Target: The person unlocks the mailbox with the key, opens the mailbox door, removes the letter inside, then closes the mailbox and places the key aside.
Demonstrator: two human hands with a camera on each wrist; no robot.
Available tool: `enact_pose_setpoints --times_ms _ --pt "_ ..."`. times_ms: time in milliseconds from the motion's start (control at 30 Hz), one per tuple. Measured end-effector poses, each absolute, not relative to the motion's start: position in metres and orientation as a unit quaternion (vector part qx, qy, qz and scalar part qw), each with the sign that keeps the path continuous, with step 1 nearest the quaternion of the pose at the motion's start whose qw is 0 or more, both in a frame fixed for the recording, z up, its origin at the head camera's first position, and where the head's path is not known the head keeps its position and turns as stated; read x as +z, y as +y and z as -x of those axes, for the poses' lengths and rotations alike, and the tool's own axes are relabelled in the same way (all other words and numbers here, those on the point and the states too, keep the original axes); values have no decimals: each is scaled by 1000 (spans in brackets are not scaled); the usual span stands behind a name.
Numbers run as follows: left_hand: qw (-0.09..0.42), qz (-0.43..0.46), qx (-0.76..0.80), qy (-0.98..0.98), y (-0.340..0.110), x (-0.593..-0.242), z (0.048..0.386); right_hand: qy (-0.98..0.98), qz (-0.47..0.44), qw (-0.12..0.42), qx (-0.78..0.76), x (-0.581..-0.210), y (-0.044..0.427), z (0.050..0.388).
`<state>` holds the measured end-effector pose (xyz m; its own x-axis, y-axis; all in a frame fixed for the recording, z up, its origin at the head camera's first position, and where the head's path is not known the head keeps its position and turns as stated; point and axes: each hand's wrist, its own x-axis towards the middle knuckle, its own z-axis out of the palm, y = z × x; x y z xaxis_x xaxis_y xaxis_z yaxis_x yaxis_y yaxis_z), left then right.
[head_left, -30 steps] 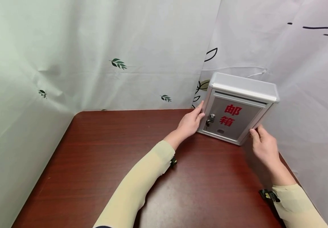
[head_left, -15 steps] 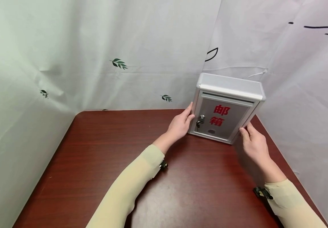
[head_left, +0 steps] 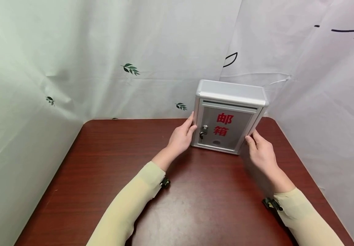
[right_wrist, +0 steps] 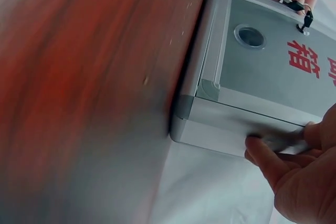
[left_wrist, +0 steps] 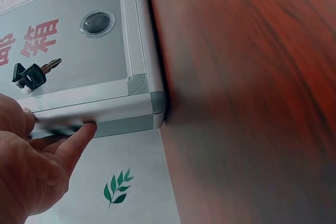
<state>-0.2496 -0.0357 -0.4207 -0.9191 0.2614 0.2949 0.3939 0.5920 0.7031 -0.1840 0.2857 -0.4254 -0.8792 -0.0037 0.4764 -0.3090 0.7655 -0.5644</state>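
Note:
A silver metal mailbox [head_left: 227, 116] with red characters stands upright toward the back right of the table. Its front door has a slot above it and a lock with keys [head_left: 202, 134] at the left. My left hand [head_left: 179, 137] holds the box's left side, the thumb near the front edge. On the opposite side, my right hand [head_left: 263, 152] grips the lower right wall. The left wrist view shows the left hand [left_wrist: 37, 166] against the side wall. In the right wrist view, the right hand [right_wrist: 310, 177] touches the other side; some fingertips are hidden.
The mailbox's base is at the dark red-brown wooden table [head_left: 127, 164]. White sheeting [head_left: 164, 51] with leaf prints hangs behind the table, and more sheeting borders both sides. Each forearm wears a pale yellow sleeve [head_left: 130, 201] with a small black device at the wrist.
The mailbox has moved left along the table, away from the right corner. Both hands have moved with it, keeping their places on its two sides.

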Motion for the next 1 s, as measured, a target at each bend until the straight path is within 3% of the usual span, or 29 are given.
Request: enact_pose_setpoints --times_ms 567,1000 --pt "134 146 -407 -892 -91 -423 230 -903 -126 220 348 -427 235 201" --pt "147 121 -412 -891 -122 -425 219 -897 -158 223 348 -430 209 213"
